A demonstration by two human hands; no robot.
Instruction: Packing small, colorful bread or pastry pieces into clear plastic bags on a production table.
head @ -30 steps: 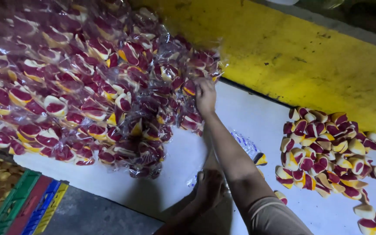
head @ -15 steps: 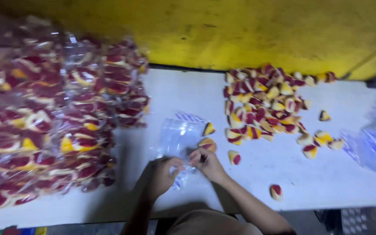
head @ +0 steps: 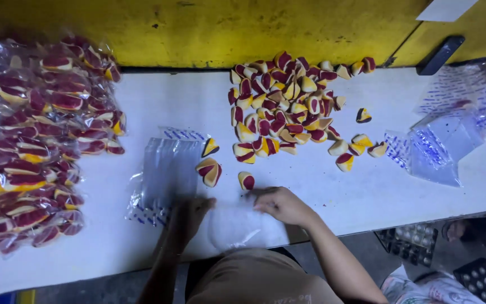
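My left hand [head: 191, 215] and my right hand [head: 279, 204] both rest on one clear plastic bag [head: 237, 222] lying flat at the near edge of the white table [head: 158, 101]; each pinches one side of it. A stack of empty clear bags [head: 167, 171] lies just left of them. Three loose red, yellow and cream wedge-shaped sweets [head: 210, 170] sit right behind my hands. A large heap of the same sweets [head: 288, 107] lies farther back in the middle.
A big pile of filled, sealed sweet bags [head: 40, 141] covers the table's left end. More empty printed bags [head: 451, 129] lie at the right. A yellow wall [head: 226, 28] runs behind. Dark trays [head: 417, 242] sit below the table's near right edge.
My right hand has come back from the pile of filled bags to the near edge. Both hands now hold a single empty bag pulled toward me. The view has swung to the right.
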